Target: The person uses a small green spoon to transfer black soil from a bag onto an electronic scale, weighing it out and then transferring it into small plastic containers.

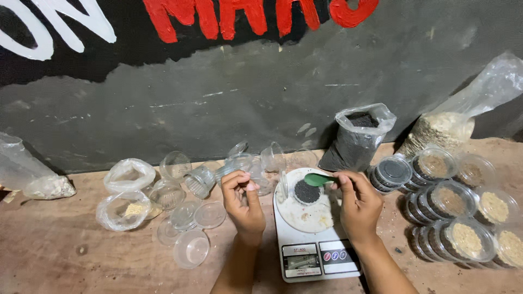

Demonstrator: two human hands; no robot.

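The small cup of black grains (307, 191) stands on the white scale (310, 228) in front of me. My right hand (357, 204) has its fingers clamped on a green spoon (318, 179) just over the cup; I judge I am dosing, so small careful tips are needed. My left hand (243, 201) is half curled, holding nothing, beside the scale. Filled lidded cups (455, 212) crowd the right, empty cups (185, 218) the left; the near counter (81, 261) has room.

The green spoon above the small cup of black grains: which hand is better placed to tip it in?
Right. The right hand holds the green spoon above the cup; the left hand is beside the scale, empty.
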